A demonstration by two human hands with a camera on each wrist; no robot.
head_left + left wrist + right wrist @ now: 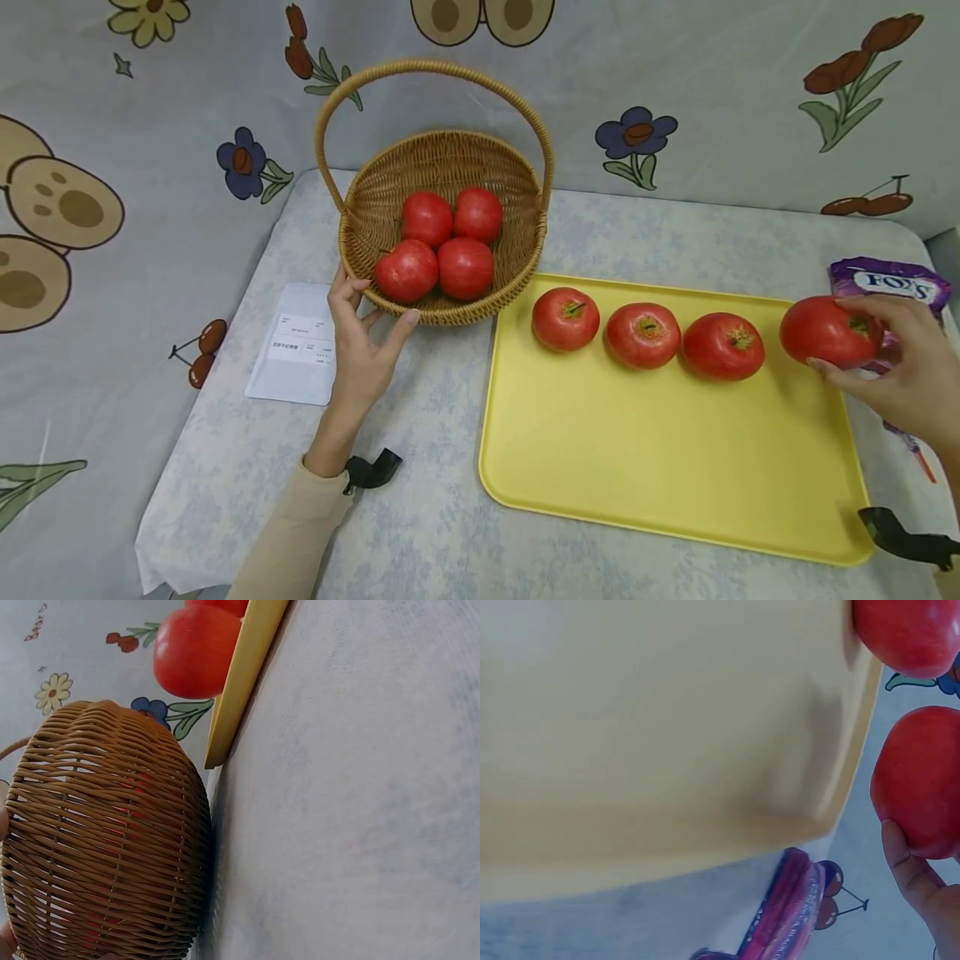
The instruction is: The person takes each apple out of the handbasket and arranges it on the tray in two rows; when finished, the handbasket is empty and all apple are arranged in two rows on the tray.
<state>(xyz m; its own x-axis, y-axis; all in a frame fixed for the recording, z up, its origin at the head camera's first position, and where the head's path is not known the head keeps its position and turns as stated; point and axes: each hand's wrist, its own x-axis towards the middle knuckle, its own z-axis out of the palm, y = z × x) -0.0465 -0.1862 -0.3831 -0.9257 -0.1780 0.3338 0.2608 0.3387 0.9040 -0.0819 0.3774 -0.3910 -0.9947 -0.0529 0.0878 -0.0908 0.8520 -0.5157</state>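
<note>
Fingers point(872, 304) of a right hand point(915, 358), cut off by the head view's edge, pinch a red fruit point(823, 333) at the far right corner of a yellow tray point(660, 458), partly hiding a purple packet point(888, 277). The left hand point(358, 346) spreads its fingers against a wicker basket point(442, 158), whose weave obscures the fruits inside point(477, 215) from the left wrist view.

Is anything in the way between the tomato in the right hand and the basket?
Yes, three other tomatoes sit in a row on the yellow tray, between the held tomato and the basket. Nothing visible blocks the space above them.
</note>
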